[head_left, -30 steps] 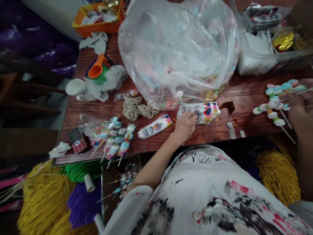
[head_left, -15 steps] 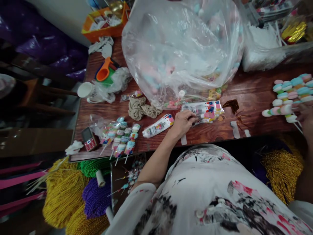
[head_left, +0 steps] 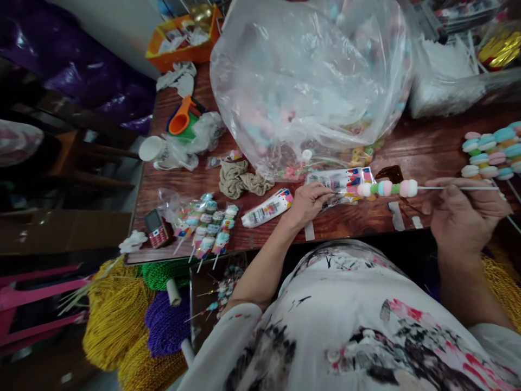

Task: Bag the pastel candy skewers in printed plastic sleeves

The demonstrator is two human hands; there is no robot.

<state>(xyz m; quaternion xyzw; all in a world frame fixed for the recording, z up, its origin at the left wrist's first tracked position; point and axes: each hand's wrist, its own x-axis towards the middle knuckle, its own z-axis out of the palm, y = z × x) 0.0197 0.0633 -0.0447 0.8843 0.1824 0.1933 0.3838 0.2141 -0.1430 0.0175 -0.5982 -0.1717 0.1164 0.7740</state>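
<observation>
My right hand (head_left: 464,217) pinches the white stick of a marshmallow skewer (head_left: 386,188), held level over the table's front part. Its pastel pieces point left, and the tip reaches the printed plastic bags (head_left: 340,176). At the near edge of those bags, my left hand (head_left: 310,203) has its fingers pinched together on a bag. Whether the tip is inside the bag's mouth I cannot tell. Left of this hand lies another small stack of printed bags (head_left: 268,207). More unwrapped skewers (head_left: 490,152) lie at the far right, and several bagged skewers (head_left: 211,231) at the left.
A big clear plastic bag (head_left: 309,81) of marshmallows fills the back of the wooden table (head_left: 427,146). At the left are a beige cloth (head_left: 242,181), a white cup (head_left: 151,148), an orange scoop (head_left: 179,122) and a phone (head_left: 157,229). Bundles of yellow cord (head_left: 109,315) sit below.
My right hand has come left from the skewers at the right, bringing one skewer to the printed bags. My left hand stays at the bags. The view has shifted slightly.
</observation>
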